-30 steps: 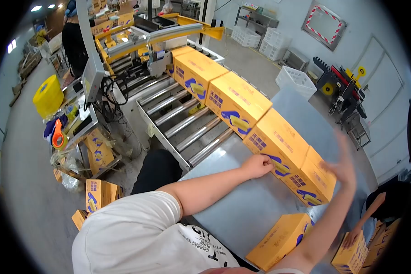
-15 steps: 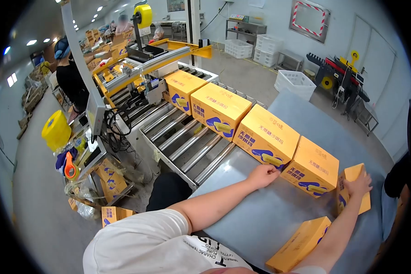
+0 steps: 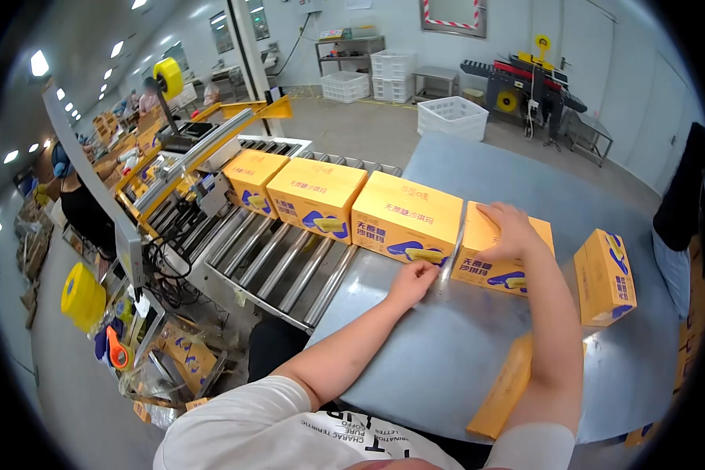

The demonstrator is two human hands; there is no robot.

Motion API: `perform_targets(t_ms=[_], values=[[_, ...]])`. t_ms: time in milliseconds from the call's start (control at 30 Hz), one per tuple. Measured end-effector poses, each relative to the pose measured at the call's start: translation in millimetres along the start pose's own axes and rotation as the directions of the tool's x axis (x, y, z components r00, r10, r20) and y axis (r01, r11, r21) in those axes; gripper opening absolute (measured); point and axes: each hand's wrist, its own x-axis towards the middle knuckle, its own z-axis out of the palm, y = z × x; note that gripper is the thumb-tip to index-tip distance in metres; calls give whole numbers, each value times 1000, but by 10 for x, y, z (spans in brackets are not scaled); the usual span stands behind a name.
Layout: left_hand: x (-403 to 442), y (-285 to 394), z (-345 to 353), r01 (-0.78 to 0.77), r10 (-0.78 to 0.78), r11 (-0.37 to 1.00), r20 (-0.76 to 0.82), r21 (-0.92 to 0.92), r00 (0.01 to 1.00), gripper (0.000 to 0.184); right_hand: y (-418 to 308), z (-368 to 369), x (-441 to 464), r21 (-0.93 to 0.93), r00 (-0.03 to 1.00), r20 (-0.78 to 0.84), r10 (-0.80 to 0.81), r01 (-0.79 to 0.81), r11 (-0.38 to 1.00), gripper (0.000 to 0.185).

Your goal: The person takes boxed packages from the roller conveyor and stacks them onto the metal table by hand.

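My left hand (image 3: 413,283) is closed in a pinch near the lower front edge of a yellow carton (image 3: 406,210) at the table end of the row. What its fingers hold, if anything, I cannot make out. My right hand (image 3: 512,233) lies with thumb and fingers spread over the top of the adjacent carton (image 3: 489,272), partly covering it. A narrow gap separates these two cartons. Another carton (image 3: 605,278) stands apart to the right. Under my right forearm lies a slim yellow carton (image 3: 503,392), partly hidden.
Two more cartons, a middle one (image 3: 317,196) and a far one (image 3: 256,182), sit on the roller conveyor (image 3: 294,274), which runs to a taping machine (image 3: 188,157). A grey metal table (image 3: 446,345) spans the front. White crates (image 3: 452,119) stand behind. A person (image 3: 86,207) is at left.
My right hand has left the rightmost carton and moved left onto the one beside the row. That rightmost carton now stands farther away. The view has turned right.
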Motion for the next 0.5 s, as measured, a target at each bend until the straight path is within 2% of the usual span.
perform_targets(t_ms=[67,100,167,200,300,367,400,500], values=[[20,-12,9,-51,44,992,-69,-113,997,20,-33,-49,39,-161,987,-66,147,-156,975,108],[26,7,-3,-46,33,993,-118,-112,993,19,-69,-73,61,-236,972,-104,213,-232,944,107],[27,42,-38,-34,7,992,-222,-120,975,18,-341,-192,72,-374,861,-242,448,-509,776,99],[16,59,-56,-77,41,989,-263,-130,964,18,-414,-249,74,-424,780,-319,539,-626,655,95],[18,100,-96,-67,2,980,-326,-187,945,17,155,271,629,-356,742,-303,598,-670,651,78],[48,68,-119,-83,-18,967,-391,-240,920,18,-186,260,627,-88,841,-180,510,-531,843,68],[86,31,-144,-108,-17,957,-424,-268,905,18,-336,280,616,61,887,-132,443,-439,896,64],[132,8,-212,-169,3,954,-558,-246,830,29,-141,1041,957,235,862,-423,280,-194,953,57]])
